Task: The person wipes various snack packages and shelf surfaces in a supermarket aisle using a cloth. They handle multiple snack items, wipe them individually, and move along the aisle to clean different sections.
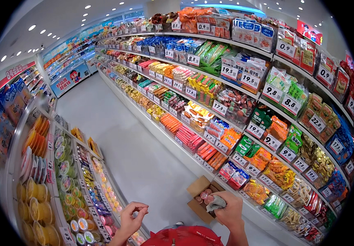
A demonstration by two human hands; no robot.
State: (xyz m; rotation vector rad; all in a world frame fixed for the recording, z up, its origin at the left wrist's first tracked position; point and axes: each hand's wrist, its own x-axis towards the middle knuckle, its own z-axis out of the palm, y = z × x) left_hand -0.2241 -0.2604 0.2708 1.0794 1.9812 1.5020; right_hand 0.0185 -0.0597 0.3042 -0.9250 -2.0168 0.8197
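My right hand (230,209) is closed around a crumpled grey cloth (216,202). Below it on the floor stands an open cardboard box (199,211) with round pinkish packs (205,197) inside; the cloth and hand cover part of it. My left hand (132,217) is raised over the aisle, its fingers curled and thumb close to the index finger, with nothing visible between them. Nearest to that hand is the low shelf unit (78,151) on the left, lined with cup-shaped jelly tubs (87,224) and yellow tubs (39,209).
A long tiered shelf (164,135) of bagged snacks with price tags runs along the right side. Grey floor (144,151) lies between the shelves. At the far end stands a chest freezer (72,82). A red garment (183,237) on my body shows at the lower edge.
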